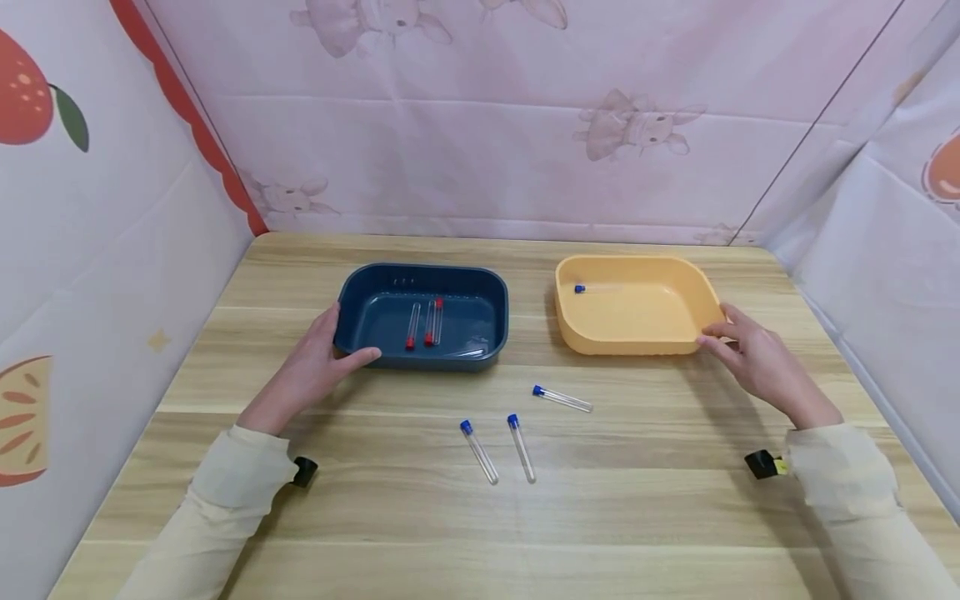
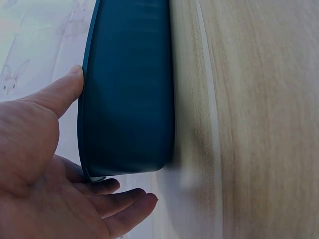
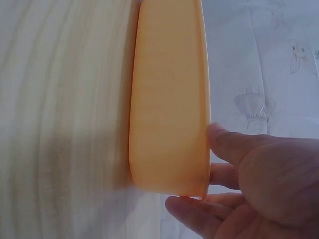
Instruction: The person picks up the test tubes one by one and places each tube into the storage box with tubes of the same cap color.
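My left hand [image 1: 309, 367] holds the near left corner of a dark blue plastic tray [image 1: 420, 363], thumb on its front rim and fingers along its left end. Three clear tubes with red caps lie inside; one is a red-capped tube [image 1: 413, 325]. On the right, my right hand [image 1: 757, 354] grips the near right corner of a yellow tray [image 1: 630, 347]. In the right wrist view the thumb [image 3: 224, 142] meets its rim and the fingers [image 3: 192, 211] sit around its end. A blue-capped tube [image 1: 581, 289] lies in the yellow tray.
On the wooden table [image 1: 375, 533], in front of the trays, lie three blue-capped tubes: a left tube [image 1: 480, 452], a middle tube [image 1: 522, 448] and a slanted tube [image 1: 562, 398]. Fabric-covered walls enclose the back and sides, the back wall [image 1: 465, 158] standing behind both trays.
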A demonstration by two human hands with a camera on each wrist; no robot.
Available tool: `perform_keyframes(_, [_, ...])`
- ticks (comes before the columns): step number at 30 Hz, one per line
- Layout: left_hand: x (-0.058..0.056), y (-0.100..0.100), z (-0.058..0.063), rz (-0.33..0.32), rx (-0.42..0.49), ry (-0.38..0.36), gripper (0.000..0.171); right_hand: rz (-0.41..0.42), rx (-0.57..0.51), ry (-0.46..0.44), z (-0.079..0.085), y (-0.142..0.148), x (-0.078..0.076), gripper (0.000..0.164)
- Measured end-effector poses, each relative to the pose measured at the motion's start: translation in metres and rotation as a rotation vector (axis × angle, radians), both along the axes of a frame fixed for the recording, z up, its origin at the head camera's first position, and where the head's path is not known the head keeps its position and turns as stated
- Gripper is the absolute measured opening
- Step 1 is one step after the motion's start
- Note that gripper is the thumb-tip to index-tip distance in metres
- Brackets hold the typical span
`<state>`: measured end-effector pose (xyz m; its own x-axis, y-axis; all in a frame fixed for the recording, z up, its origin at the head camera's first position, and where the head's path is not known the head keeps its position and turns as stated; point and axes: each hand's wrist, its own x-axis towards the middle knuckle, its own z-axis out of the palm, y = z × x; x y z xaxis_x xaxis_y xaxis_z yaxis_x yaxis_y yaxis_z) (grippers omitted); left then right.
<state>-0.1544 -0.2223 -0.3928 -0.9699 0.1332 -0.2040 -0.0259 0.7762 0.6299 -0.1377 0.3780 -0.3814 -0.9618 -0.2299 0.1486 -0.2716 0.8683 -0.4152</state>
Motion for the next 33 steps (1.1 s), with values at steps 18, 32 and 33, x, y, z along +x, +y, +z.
perform_keyframes(18, [0.001,-0.001,0.002,-0.009,0.0,-0.005,0.113,0.033,-0.037,0.081,-0.004,-0.02,0.036,0.018])
perform_keyframes(32, [0.002,0.0,0.005,-0.012,0.005,-0.009,0.113,0.013,-0.057,0.089,-0.003,-0.039,0.049,0.025])
perform_keyframes(33, [0.002,-0.001,0.005,-0.013,0.004,-0.01,0.113,0.013,-0.062,0.089,-0.003,-0.04,0.049,0.027])
